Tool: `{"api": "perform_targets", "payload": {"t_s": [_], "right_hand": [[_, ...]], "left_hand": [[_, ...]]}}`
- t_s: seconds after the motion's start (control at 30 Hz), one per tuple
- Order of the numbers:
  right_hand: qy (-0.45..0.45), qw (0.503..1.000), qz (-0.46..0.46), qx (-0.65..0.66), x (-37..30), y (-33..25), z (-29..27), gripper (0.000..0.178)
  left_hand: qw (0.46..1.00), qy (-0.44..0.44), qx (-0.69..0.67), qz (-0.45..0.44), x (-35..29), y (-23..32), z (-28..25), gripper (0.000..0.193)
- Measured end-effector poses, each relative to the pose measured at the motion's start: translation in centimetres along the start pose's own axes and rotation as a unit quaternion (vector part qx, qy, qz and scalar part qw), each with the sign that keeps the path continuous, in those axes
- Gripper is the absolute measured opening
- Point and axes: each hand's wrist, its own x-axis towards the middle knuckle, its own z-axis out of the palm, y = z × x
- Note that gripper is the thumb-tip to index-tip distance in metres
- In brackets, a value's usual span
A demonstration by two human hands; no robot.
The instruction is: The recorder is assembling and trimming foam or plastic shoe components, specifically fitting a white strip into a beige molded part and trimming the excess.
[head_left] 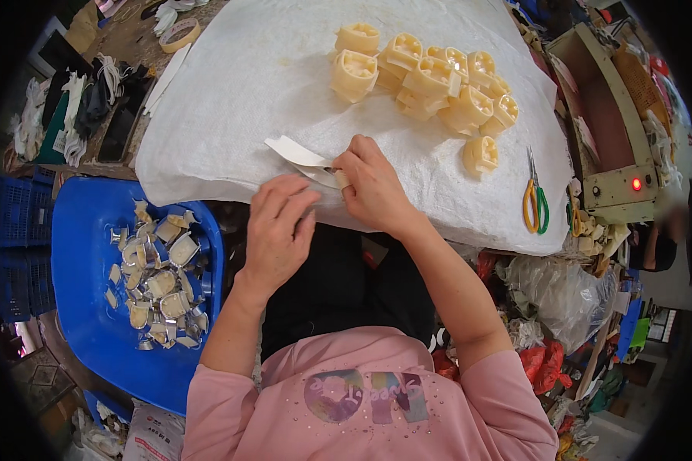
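The person sat at a table covered with a white woven sheet (231, 92). The right hand (373, 184) rested on the sheet near its front edge, with the fingers bent together and pinching one end of a flat white strip (296, 154). The strip lay on the sheet and pointed to the person's left, away from this hand. The left hand (278, 227) was just beside the right one, a little lower, at the edge of the sheet. Its fingers were curled loosely downward and close to each other; I could not tell if they touched the strip or held anything.

Further back on the sheet there was a pile of cream-yellow plastic pieces (430, 77), and 1 single piece (480, 154) lay apart from the pile, to the right of the right hand. A pair of scissors with yellow and green handles (536, 201) lay near the right edge of the sheet. Below the table on the person's left stood a blue tub (84, 307) with many small pale pieces (158, 280) inside. A roll of tape (180, 34) lay at the far left.
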Motion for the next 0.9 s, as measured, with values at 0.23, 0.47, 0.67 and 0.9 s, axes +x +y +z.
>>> {"api": "perform_targets", "payload": {"t_s": [0.23,0.47,0.67,0.9], "right_hand": [[0.021,0.997,0.035,0.069,-0.3,0.0,0.4,0.012],[0.276,0.870,0.278,0.298,-2.4,2.2,-3.2,0.008],[0.341,0.914,0.151,0.158,-6.0,2.9,-8.9,0.011],[0.149,0.984,-0.002,-0.094,-7.5,-1.8,-8.7,0.015]], "left_hand": [[0.994,-0.027,0.102,0.039,0.5,0.1,2.4,0.038],[0.993,-0.054,0.100,0.029,1.1,0.7,1.9,0.038],[0.990,-0.110,0.067,-0.057,2.7,2.0,0.8,0.039],[0.888,-0.218,-0.344,-0.215,4.0,6.9,4.7,0.038]]}}
